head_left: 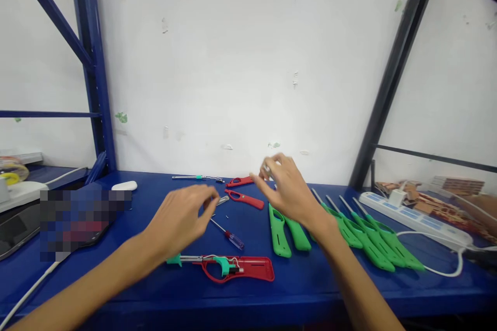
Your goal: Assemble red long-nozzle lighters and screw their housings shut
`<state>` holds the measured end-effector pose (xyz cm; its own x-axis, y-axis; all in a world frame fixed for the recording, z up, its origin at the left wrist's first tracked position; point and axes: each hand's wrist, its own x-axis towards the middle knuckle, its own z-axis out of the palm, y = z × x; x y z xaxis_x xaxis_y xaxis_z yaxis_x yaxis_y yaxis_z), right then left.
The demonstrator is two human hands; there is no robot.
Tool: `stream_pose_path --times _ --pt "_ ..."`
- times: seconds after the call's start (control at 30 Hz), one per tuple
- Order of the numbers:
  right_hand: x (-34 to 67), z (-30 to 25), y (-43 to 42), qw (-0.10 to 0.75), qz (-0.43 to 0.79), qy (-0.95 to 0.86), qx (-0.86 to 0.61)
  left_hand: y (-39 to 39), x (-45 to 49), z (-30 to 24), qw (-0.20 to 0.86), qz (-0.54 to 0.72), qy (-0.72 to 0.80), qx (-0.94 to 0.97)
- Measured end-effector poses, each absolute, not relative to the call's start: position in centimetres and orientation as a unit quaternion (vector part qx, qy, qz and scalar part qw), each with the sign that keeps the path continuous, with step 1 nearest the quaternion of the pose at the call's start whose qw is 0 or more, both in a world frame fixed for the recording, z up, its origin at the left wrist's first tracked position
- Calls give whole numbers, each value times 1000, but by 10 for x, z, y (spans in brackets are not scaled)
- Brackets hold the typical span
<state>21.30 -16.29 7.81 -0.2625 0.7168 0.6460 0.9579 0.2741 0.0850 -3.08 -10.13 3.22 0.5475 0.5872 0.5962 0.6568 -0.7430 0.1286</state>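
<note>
My left hand [182, 217] hovers over the blue bench [155, 289], fingers bent and drawn together near a small metal piece [222, 199]; whether it holds anything is unclear. My right hand [285, 186] is raised above the red shell halves [244, 197], its fingertips pinching a small pale part. A half-open red lighter body [236, 268] with a teal trigger and metal tube lies close to me. A small screwdriver [230, 235] with a red and clear handle lies between my hands.
Several green lighter bodies [365, 235] lie in a row to the right. A white power strip [411, 219] with cable sits at far right. A metal tube [196, 178] lies by the wall, a white oval object [124, 185] and a phone [23, 227] at left.
</note>
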Motion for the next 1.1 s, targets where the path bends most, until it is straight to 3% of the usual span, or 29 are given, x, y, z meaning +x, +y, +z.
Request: stream_pose_path --times 0.07,0.17,0.23,0.43,0.87,1.1 --pt "215 62 -195 291 -141 -790 -521 -130 -41 12 46 -323 -327 -887" --pt "215 37 -223 237 14 -839 -490 -158 -48 -20 -61 -326 -273 -903" --pt "212 26 -228 217 38 -838 -499 -164 -48 -35 -60 -346 -272 -896" --pt "195 11 -222 206 43 -844 -493 -163 -38 -52 -12 -405 -286 -869" --pt "192 -11 -205 232 33 -851 -470 -168 -40 -48 -118 -343 -305 -881" --pt "186 -22 -198 199 -53 -863 -460 -168 -40 -47 -131 -327 -314 -882"
